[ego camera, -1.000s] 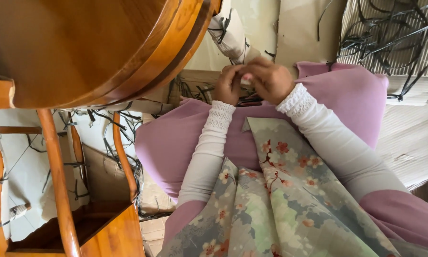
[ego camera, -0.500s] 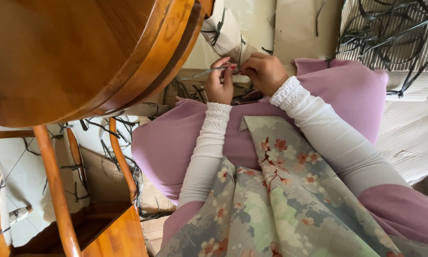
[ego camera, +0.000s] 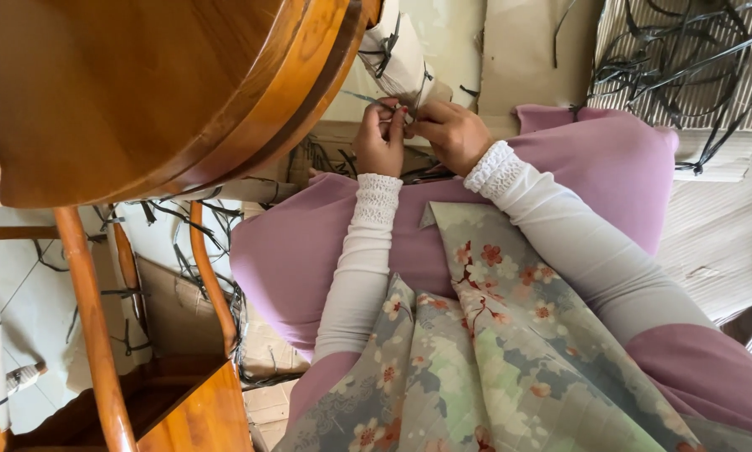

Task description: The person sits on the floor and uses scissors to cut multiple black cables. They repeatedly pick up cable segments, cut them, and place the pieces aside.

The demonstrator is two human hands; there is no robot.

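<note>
Both hands (ego camera: 418, 134) pinch a thin dark strip (ego camera: 368, 100) beside the wrapped table leg (ego camera: 401, 54).

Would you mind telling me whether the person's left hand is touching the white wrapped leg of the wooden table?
Cannot tell. In the head view the left hand pinches a thin dark strip just below the white wrapped leg, but no contact or gap shows plainly.
</note>
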